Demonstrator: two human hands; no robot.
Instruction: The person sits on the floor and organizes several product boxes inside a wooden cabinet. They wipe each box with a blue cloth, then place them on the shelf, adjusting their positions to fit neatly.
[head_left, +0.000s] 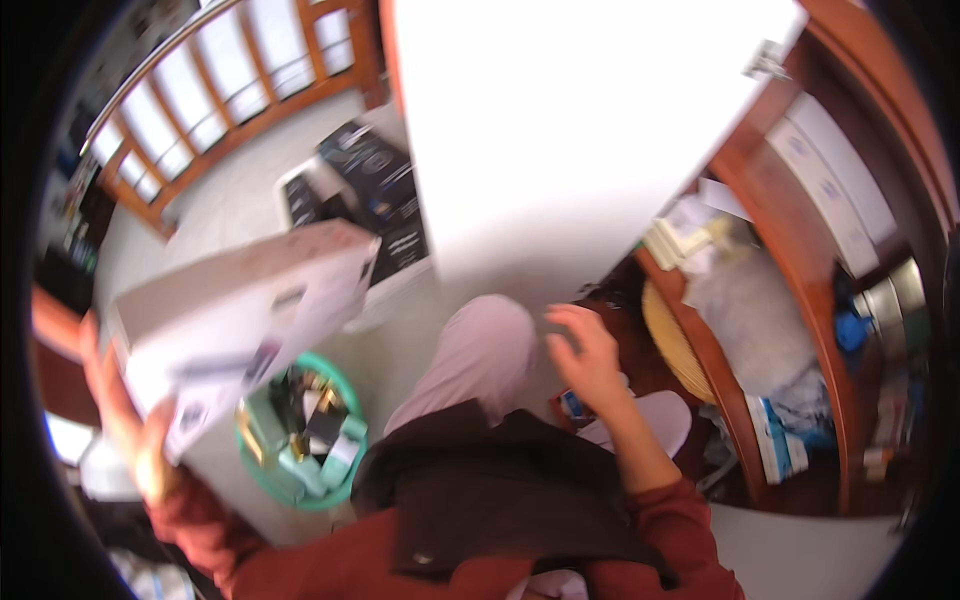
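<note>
My left hand (142, 435) grips the near end of a long white cardboard box (247, 330), which is tilted at the left. The box bears a printed picture and its brown top side faces up; motion blurs it. Below the box stands a round green basket (361, 405) filled with small boxes and packages, partly covered by the white box. My right hand (589, 356) hovers above my knees with fingers apart and nothing in it. Beneath that hand lies a small red and blue packet (571, 405), partly hidden by my arm and leg.
A white cabinet door (570, 135) stands swung out ahead. To the right, wooden shelves (787, 300) hold a grey bundle (750, 315), a blue and white packet (776, 439) and other goods. Black boxes (382, 187) lie on the floor behind the white box, near a wooden railing (225, 75).
</note>
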